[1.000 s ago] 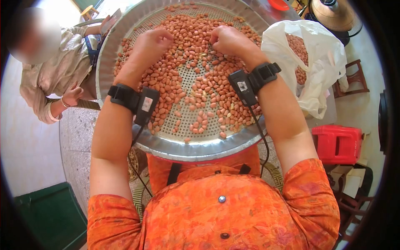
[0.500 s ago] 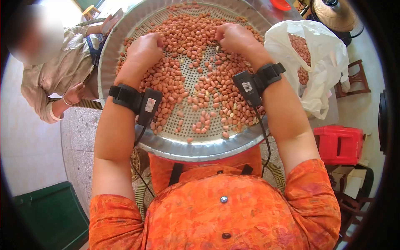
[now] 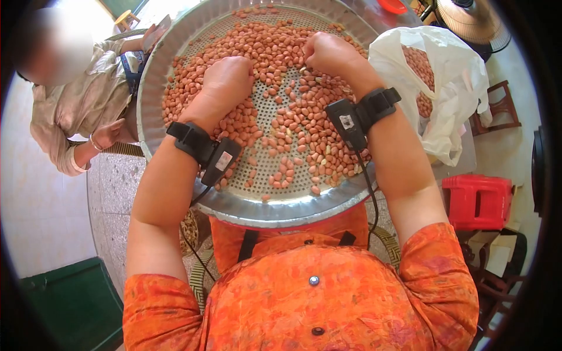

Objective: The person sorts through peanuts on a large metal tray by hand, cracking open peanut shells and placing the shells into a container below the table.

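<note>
A wide round metal sieve tray (image 3: 275, 213) with a perforated bottom lies in front of me. Reddish-skinned peanuts (image 3: 319, 126) cover much of it, heaped thickest at the far side. My left hand (image 3: 228, 79) is over the peanuts left of centre, back upward, with its fingers curled under and their tips hidden. Over the right part of the pile, my right hand (image 3: 331, 55) is closed, thumb and fingers bent down at the peanuts. Whatever either hand pinches is too small or too hidden to make out. Each wrist bears a black strapped device with a cable.
A white plastic bag (image 3: 456, 88) holding more peanuts stands right of the tray. Beyond it is a fan (image 3: 468, 23); below it, a red plastic stool (image 3: 477, 202). Another person (image 3: 88, 111) sits at the left. A red dish (image 3: 393, 6) lies at the far right.
My left hand has moved right, toward the middle of the tray, over the peanuts. My right hand has barely moved. The other person at the left has shifted slightly.
</note>
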`<state>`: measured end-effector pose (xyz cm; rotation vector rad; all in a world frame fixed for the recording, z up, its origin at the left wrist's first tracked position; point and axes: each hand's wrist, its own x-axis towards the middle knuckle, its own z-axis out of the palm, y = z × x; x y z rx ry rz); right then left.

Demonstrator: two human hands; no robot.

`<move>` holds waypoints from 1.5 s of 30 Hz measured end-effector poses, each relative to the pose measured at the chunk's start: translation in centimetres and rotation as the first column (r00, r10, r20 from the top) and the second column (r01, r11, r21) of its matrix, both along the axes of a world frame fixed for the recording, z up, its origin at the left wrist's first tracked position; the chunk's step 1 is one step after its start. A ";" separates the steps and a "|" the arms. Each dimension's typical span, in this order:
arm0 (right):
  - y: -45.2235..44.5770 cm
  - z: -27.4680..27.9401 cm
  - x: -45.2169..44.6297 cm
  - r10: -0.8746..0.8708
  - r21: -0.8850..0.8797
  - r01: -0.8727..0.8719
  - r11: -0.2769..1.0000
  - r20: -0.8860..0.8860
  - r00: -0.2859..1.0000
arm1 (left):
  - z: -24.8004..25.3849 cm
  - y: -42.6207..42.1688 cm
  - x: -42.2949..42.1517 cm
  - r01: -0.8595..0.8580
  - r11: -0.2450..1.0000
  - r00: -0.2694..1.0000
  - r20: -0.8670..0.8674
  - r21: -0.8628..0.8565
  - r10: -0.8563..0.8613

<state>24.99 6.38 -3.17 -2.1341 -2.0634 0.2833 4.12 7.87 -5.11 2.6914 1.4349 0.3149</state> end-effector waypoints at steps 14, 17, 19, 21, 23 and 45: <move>0.0 -0.6 -2.1 -0.010 -0.086 -0.119 0.989 -0.848 0.530 | 0.8 1.8 -1.3 0.065 0.989 0.915 0.403 -0.132 -0.006; -0.2 -1.1 -4.7 -0.311 -0.317 -0.219 0.923 -0.948 0.066 | 1.7 0.9 -1.0 0.228 0.971 0.792 0.595 -0.073 -0.141; -0.8 -1.4 -6.1 -0.377 -0.314 -0.302 0.900 -0.909 -0.177 | 1.9 -0.1 0.2 0.319 0.948 0.725 0.648 -0.014 -0.234; -0.6 -1.9 -6.3 -0.361 -0.247 -0.375 0.894 -0.891 -0.275 | 2.1 -0.8 0.6 0.442 0.895 0.617 0.706 0.054 -0.347; -0.4 -2.2 -6.1 -0.352 -0.171 -0.440 0.881 -0.859 -0.371 | 2.3 -0.5 0.3 0.456 0.885 0.554 0.808 -0.094 -0.200; -0.1 0.1 -1.9 -0.028 -0.074 -0.148 0.986 -0.957 0.289 | 2.8 -2.0 -0.6 0.472 0.641 0.875 0.233 -0.605 -0.424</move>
